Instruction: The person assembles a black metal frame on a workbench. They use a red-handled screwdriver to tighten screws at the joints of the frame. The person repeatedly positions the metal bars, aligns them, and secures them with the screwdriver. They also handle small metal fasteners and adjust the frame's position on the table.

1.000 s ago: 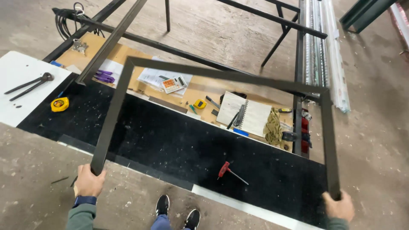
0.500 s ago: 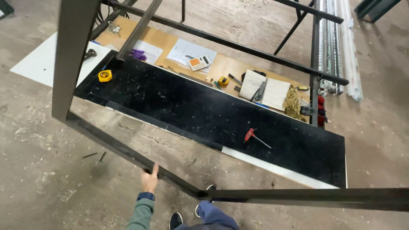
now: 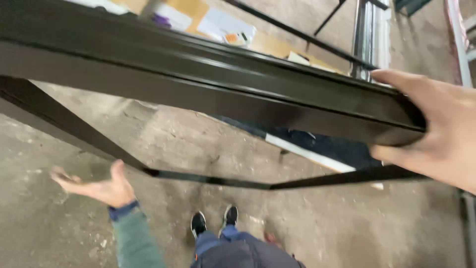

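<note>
Head view: the black metal frame (image 3: 208, 94) has swung up close to your face since half a second ago, when it hung lower and you could see most of the black mat and the cardboard with tools behind it. Now its near bar runs across the upper picture from left to right, big and blurred, and it hides most of that bench area; only a strip of the black mat (image 3: 327, 144) with its white edge shows below the bar, and a bit of cardboard and papers (image 3: 228, 27) shows above it.

Your right hand (image 3: 436, 129) has come into view, where before it was out of the picture. It clasps the right end of the near bar, fingers over the top and thumb under, a firm hold.

Your left hand (image 3: 101, 186) has shifted too. Earlier it was up against the lower bar; now it is spread, palm up, fingers loose, holding nothing. It sits just beside the corner where the frame's far bars meet, and it may be touching the bar with the thumb, though the blur makes that hard to settle.

Below, your shoes (image 3: 213, 222) stand on the concrete floor (image 3: 347, 233).
</note>
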